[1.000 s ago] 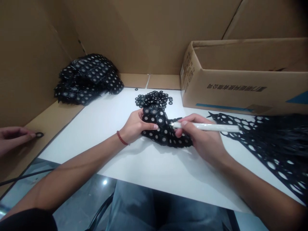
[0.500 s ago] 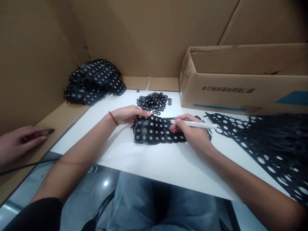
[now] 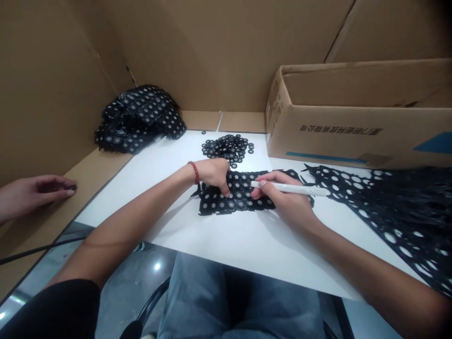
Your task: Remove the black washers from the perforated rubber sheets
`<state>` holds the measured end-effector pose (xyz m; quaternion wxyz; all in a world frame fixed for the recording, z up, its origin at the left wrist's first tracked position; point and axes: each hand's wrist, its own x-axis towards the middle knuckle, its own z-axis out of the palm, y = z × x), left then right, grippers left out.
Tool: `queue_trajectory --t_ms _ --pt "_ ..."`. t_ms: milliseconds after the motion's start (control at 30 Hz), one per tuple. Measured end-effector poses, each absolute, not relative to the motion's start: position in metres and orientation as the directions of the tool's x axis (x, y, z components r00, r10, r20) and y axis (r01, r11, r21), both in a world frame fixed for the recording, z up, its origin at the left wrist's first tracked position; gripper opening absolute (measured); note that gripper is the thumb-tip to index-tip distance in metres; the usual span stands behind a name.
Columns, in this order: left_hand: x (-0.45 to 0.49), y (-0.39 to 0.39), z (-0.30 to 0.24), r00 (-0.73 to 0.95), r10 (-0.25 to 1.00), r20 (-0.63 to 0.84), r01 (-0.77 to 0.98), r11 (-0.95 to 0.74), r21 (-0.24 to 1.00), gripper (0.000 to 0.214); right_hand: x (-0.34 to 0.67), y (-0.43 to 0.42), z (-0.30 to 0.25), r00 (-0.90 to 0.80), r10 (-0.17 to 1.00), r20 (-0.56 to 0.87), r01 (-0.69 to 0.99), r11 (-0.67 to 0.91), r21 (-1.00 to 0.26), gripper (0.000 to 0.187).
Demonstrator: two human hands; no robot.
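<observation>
A black rubber sheet (image 3: 212, 205) with rows of round rings lies across the white tabletop in front of me. My left hand (image 3: 214, 173) has moved over its far left part, thumb pressed on the rings and fingers curled at the far edge, partly hidden. In my right hand (image 3: 287, 193) is a white pen-shaped tool (image 3: 303, 189), gripped like a pen. Its tip meets the sheet near the middle, beside my fingertips. Just beyond the sheet sits a pile of loose black rings (image 3: 228, 147).
At the back left is a heap of dotted black sheets (image 3: 141, 117). A cardboard box (image 3: 332, 132) stands back right, with black sheets full of holes (image 3: 399, 202) in front of it. Another person's hand (image 3: 38, 195) rests at the left edge.
My left hand has shifted right along the sheet, its thumb now down on the rings. The right hand keeps the tool near the same spot. The other person's hand has moved slightly.
</observation>
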<state>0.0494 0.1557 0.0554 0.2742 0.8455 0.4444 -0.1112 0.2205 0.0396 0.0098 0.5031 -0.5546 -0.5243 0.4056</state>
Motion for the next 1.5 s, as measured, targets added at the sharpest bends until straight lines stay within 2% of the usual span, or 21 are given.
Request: queue_trajectory --t_ms 133,233,400,533,667,967,1267,1500 --pt "0.04 0.146 0.052 0.607 0.672 -0.425 0.78 -0.403 0.478 0.031 0.224 0.038 0.009 0.115 0.991 0.064 0.168 0.044 -0.985 0.013" --pt "0.034 0.145 0.049 0.641 0.648 -0.412 0.729 -0.346 0.591 0.023 0.228 0.036 0.009 0.049 0.998 0.044 0.17 0.035 -0.985 0.013" --pt "0.022 0.146 0.043 0.692 0.631 -0.351 0.625 -0.279 0.729 0.025 0.225 0.031 0.014 -0.049 0.999 0.021 0.177 0.029 -0.984 0.012" --pt "0.024 0.142 0.038 0.719 0.627 -0.298 0.546 -0.246 0.8 0.029 0.22 0.029 0.019 -0.028 0.999 0.034 0.195 0.038 -0.98 0.01" --pt "0.029 0.137 0.036 0.736 0.628 -0.254 0.515 -0.276 0.812 0.033 0.219 0.03 0.019 -0.012 0.998 0.068 0.213 0.069 -0.975 0.011" --pt "0.029 0.135 0.037 0.719 0.637 -0.277 0.513 -0.217 0.831 0.03 0.221 0.03 0.017 -0.008 0.996 0.086 0.224 0.085 -0.971 0.012" --pt "0.031 0.133 0.031 0.719 0.665 -0.202 0.43 -0.198 0.881 0.028 0.222 0.03 0.021 0.069 0.986 0.153 0.387 0.115 -0.915 0.014" --pt "0.035 0.13 0.024 0.714 0.681 -0.164 0.351 -0.146 0.925 0.027 0.219 0.029 0.018 0.015 0.996 0.083 0.372 0.071 -0.925 0.015"
